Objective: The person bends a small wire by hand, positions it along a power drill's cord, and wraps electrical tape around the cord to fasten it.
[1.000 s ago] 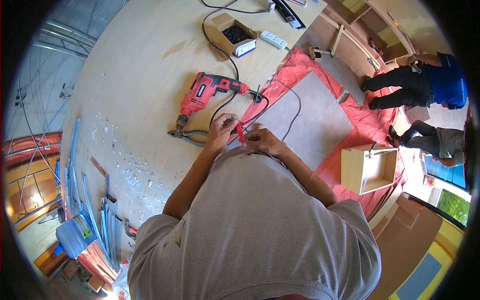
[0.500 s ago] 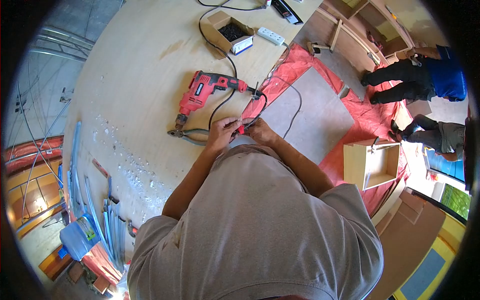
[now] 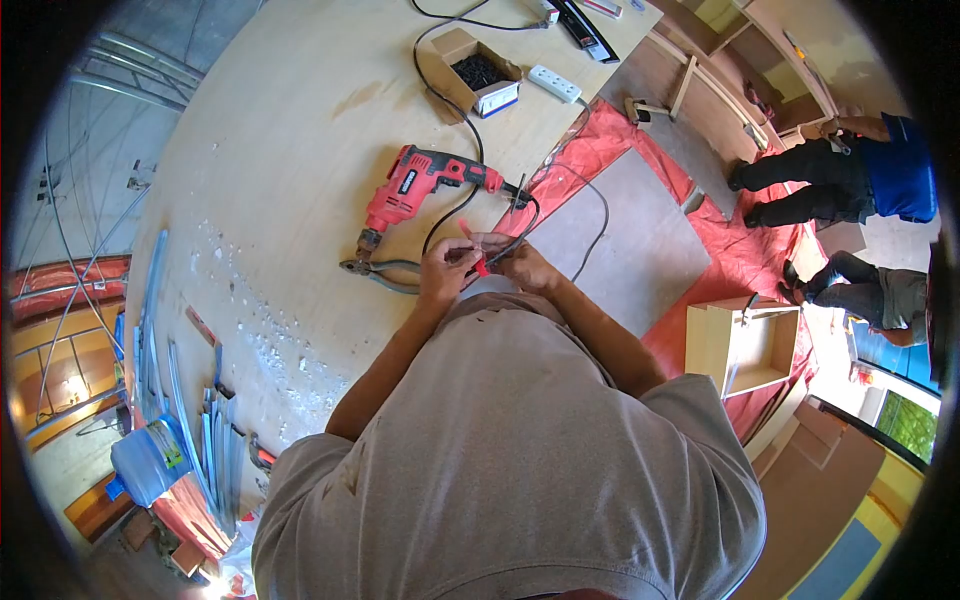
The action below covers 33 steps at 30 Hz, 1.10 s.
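At the table edge close to my body, my left hand (image 3: 444,270) is closed, pinching a small red strip (image 3: 481,267) that looks like tape. My right hand (image 3: 527,268) is beside it with its fingers closed where the black cord (image 3: 535,218) runs in; the exact grip is hidden. Just beyond my hands lies a red and black power drill (image 3: 408,185), its cord leading from the handle toward my right hand. Pliers (image 3: 390,272) lie by the drill's chuck, their handles reaching toward my left hand.
An open cardboard box of black screws (image 3: 478,72) and a white power strip (image 3: 554,83) sit at the far side. White debris (image 3: 270,350) and metal strips (image 3: 215,440) are leftward. Two people stand at right near a wooden drawer box (image 3: 742,345) on red sheeting.
The red strip now shows more above my left fingers and between my hands. My fingers have shifted slightly around it. The whole view has moved a little.
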### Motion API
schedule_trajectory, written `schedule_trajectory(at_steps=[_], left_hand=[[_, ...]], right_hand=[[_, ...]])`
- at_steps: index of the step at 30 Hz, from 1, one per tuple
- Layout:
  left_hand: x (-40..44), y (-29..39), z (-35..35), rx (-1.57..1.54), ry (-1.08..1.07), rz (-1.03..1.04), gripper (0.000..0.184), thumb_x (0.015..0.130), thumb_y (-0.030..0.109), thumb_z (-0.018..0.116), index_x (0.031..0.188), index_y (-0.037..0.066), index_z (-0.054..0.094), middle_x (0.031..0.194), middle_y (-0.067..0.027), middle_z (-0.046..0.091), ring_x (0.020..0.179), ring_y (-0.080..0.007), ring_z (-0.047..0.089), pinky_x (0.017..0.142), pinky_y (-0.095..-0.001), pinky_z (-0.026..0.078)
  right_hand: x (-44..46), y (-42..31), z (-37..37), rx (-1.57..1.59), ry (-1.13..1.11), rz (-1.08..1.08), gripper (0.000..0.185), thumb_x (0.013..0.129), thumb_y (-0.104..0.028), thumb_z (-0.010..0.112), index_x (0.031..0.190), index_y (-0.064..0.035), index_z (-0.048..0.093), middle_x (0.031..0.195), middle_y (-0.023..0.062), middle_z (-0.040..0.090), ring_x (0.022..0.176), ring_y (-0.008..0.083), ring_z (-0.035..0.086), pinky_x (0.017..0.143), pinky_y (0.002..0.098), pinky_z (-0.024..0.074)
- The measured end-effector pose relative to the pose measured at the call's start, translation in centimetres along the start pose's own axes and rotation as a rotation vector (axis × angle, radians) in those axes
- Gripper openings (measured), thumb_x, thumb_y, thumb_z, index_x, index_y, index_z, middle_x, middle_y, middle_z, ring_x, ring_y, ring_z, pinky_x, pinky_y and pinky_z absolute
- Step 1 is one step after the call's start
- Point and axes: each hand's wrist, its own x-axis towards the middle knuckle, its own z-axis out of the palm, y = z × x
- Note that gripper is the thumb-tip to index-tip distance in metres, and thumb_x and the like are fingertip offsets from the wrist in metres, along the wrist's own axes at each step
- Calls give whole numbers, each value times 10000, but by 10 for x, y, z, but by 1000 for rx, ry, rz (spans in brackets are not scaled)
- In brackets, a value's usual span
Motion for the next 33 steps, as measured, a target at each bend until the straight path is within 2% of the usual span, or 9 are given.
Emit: schedule_trajectory(at_steps=[4,7,10,13,18,22,24,28,33], left_hand=[[3,-3,1,-36,69,-85,293,836,173,699,1023,-26,594,888,-70,652,785,-130,613,698,-263,503],[18,-33,-4,-176,-93,-197,390,791,123,735,1102,-41,567,897,-76,663,758,-125,624,660,-263,515],[18,-30,-2,-326,-118,-291,300,822,154,704,1063,4,607,917,-46,662,709,-106,605,631,-251,503],[17,-14,-6,-577,-256,-380,241,869,200,652,1053,45,631,929,-21,660,694,-88,596,604,-229,484],[19,-45,-2,-659,-162,-462,209,903,223,607,1031,65,653,909,-16,668,676,-69,581,585,-206,457],[19,-41,-6,-401,-71,-419,263,913,210,585,1055,-4,642,813,-58,647,693,-92,590,620,-228,492],[16,-32,-4,-324,-30,-330,278,901,216,610,1049,-15,649,872,-78,669,754,-117,620,674,-241,507],[13,-23,-4,-144,-23,-89,258,875,194,651,987,-38,665,894,-77,682,799,-130,638,695,-241,507],[15,-25,-1,43,-16,-51,206,858,163,662,966,-12,678,873,-62,684,783,-109,628,690,-237,499]], right_hand=[[-5,-12,5,-36,3,38,549,793,58,532,1329,-38,466,1255,58,564,1125,164,532,946,287,421],[-6,-18,6,-75,-26,56,540,797,52,533,1325,-40,466,1254,55,567,1118,165,536,943,292,423],[-5,-19,1,-76,-56,74,526,805,44,534,1320,-39,467,1259,61,562,1127,170,532,945,299,424],[-5,-16,-3,-47,-98,68,532,811,40,528,1330,-42,448,1290,72,535,1145,180,521,956,314,424],[-16,-25,8,94,-94,127,647,762,85,504,1378,-74,384,1325,87,490,1184,199,491,990,381,405],[-24,-33,19,184,-78,85,671,790,61,535,1409,-62,308,1315,123,483,1146,218,515,981,370,416],[-25,-26,16,239,-59,108,675,811,34,576,1415,-54,287,1287,136,497,1127,219,527,973,353,425],[-28,-20,22,102,156,158,610,820,-41,662,1346,-1,355,1161,117,563,1030,201,575,896,325,478],[-24,-16,24,-29,301,270,417,814,-84,697,1164,29,499,1014,80,614,893,171,613,769,321,530]])
